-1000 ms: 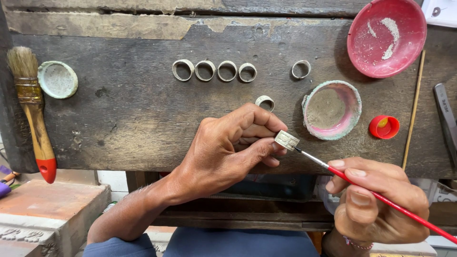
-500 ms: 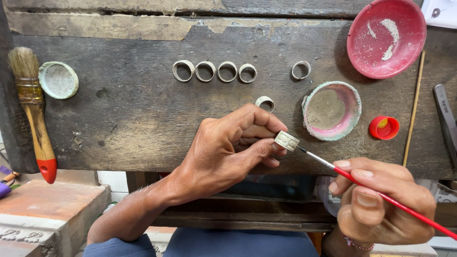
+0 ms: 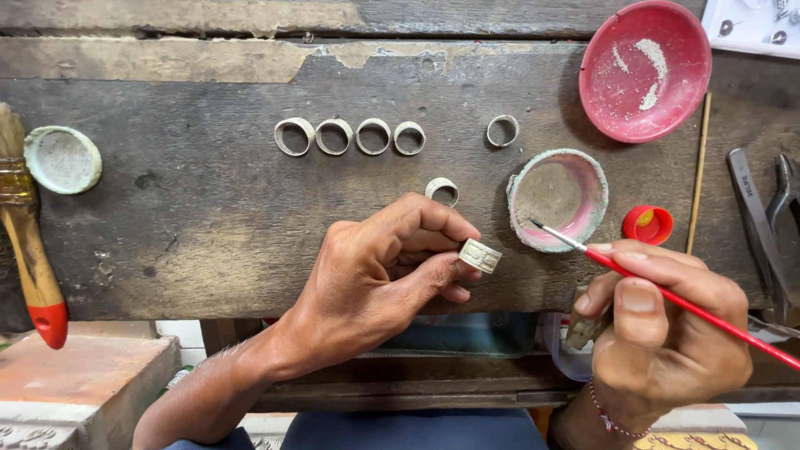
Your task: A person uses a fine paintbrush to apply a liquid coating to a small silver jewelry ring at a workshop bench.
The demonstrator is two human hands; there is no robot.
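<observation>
Head view: left hand [image 3: 375, 279] pinches a metal ring [image 3: 481, 255] just left of the pink-lined bowl [image 3: 597, 171]; right hand [image 3: 662, 333] grips a red brush [image 3: 667, 298], tip over that bowl's rim.

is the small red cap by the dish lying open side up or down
Open side up: the red cap shows its hollow inside, with a bit of yellow in it.

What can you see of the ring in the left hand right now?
The ring is a wide band of dull, pale grey metal with a faintly patterned outer face. It is pinched between the thumb and fingertips of the left hand, held above the front edge of the worn wooden bench with its outer face towards the camera. Nothing else touches it; the tip of the thin red brush is off to its right, over the pink-lined dish.
</observation>
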